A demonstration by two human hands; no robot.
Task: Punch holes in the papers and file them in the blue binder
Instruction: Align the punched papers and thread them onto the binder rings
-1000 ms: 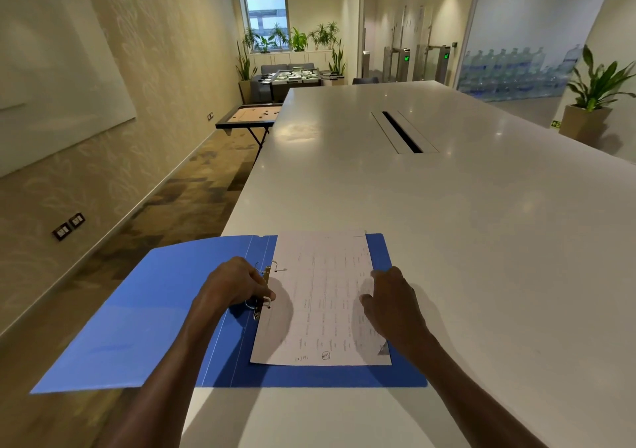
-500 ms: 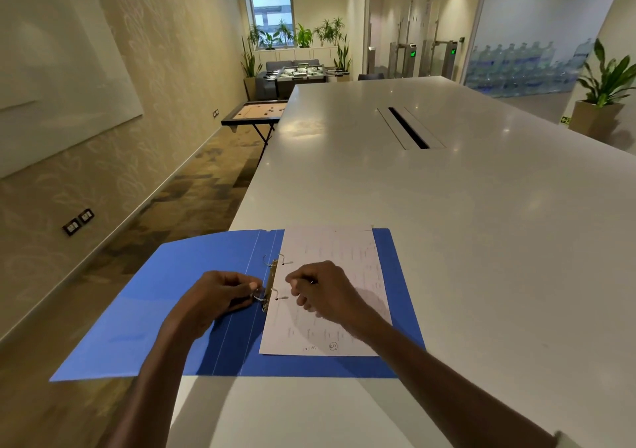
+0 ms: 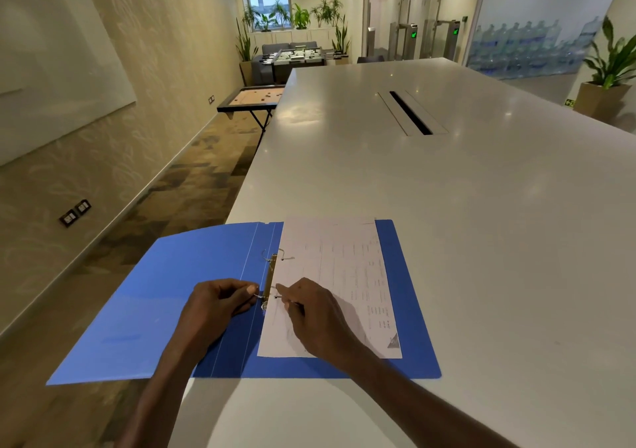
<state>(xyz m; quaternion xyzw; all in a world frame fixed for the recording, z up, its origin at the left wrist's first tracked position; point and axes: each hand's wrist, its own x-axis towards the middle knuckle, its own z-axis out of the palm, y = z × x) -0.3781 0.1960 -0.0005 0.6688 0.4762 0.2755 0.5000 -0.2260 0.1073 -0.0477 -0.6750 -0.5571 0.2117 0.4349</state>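
The blue binder (image 3: 165, 296) lies open at the table's near left corner, its left cover hanging past the edge. A printed paper (image 3: 340, 275) lies on its right half, threaded on the brass ring mechanism (image 3: 270, 275). The far ring stands open. My left hand (image 3: 216, 306) pinches the left half of the near ring. My right hand (image 3: 316, 313) rests on the paper and pinches the right half of the same ring.
The long white table (image 3: 464, 206) runs away ahead, with a cable slot (image 3: 411, 112) in its middle. A small game table (image 3: 254, 98) stands beyond the left edge, over carpeted floor. A potted plant (image 3: 609, 79) stands at the far right.
My right hand has left the paper's right edge and come to the near ring beside my left hand. The camera has tipped slightly closer to the binder.
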